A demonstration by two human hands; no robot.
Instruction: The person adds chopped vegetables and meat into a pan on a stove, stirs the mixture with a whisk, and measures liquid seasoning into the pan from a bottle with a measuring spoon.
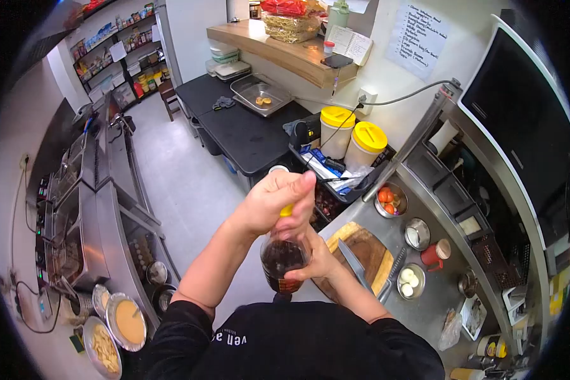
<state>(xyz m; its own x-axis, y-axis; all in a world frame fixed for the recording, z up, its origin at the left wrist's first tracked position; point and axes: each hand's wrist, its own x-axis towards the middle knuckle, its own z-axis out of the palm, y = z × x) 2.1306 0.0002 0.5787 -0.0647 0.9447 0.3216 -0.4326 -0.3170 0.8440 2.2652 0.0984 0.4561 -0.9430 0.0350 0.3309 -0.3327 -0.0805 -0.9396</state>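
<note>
Close in front of my chest is a clear bottle [285, 259] of dark liquid with a yellow cap [287, 210]. My left hand [269, 201] is closed at the bottle's top, over the cap, its thumb pointing right. Lower down, the fingers of my right hand [313, 256] wrap round the bottle's neck and side. The bottle stands roughly upright between both hands. To the right of it, a knife [354, 263] lies on a round wooden cutting board [377, 253] on the steel counter.
Right counter: bowls of tomatoes [386, 195] and eggs [408, 282], a red container [432, 254]. Ahead, a black table [234, 130] bears a metal tray [259, 95]; yellow-lidded tubs [367, 139] stand in a crate. At left are fryers [76, 234] and a bowl of batter [130, 323].
</note>
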